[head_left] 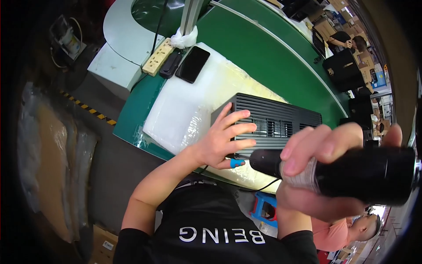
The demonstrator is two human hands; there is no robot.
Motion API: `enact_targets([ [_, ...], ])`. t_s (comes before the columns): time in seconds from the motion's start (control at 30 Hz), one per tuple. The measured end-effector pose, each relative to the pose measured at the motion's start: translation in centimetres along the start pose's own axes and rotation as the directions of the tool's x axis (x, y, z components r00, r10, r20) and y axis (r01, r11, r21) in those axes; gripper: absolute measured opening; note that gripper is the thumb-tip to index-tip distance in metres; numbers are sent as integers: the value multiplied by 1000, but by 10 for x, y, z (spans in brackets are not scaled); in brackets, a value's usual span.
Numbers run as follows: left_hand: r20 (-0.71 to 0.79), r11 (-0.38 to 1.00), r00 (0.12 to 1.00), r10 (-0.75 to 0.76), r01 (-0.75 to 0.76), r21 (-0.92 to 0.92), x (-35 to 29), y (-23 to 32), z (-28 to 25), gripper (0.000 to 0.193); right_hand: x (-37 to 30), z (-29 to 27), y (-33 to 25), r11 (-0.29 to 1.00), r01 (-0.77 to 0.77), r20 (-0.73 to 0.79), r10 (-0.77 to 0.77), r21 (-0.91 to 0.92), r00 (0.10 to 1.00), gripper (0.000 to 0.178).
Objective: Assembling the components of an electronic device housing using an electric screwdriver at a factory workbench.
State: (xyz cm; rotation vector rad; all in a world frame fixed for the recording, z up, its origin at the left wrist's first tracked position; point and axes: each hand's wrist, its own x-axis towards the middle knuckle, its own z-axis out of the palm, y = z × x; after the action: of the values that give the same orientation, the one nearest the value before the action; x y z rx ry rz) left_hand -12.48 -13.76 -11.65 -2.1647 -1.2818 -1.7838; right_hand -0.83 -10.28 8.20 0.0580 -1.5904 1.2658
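A dark grey box with a ribbed, finned top (277, 115) lies on the padded work surface in front of me. My left hand (224, 140) rests on its left end, fingers spread over the ribs; a blue wrap (237, 163) is around one finger. Close to the camera, my right hand (325, 163) is wrapped around a black electric screwdriver (365, 175). Its narrower end points left, toward the box's near edge. The tip is not clearly visible, so I cannot tell whether it touches the box.
A white plastic-wrapped foam pad (176, 112) covers part of the green bench. Behind it lie a black phone (192, 64), a small black case (171, 64) and a cream power strip (158, 57). A green conveyor belt (263, 57) runs beyond. Other people work at the right.
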Motion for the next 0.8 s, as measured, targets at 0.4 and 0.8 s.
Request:
enact_targets([
  [0.4, -52, 708, 713, -700, 681, -187, -94, 3, 62, 94, -85, -201, -17, 890, -290, -639, -3, -353, 769, 75],
  [0.8, 90, 316, 386, -918, 851, -420, -8, -11, -29, 64, -247, -257, 26, 624, -764, -493, 723, 165, 484, 70],
])
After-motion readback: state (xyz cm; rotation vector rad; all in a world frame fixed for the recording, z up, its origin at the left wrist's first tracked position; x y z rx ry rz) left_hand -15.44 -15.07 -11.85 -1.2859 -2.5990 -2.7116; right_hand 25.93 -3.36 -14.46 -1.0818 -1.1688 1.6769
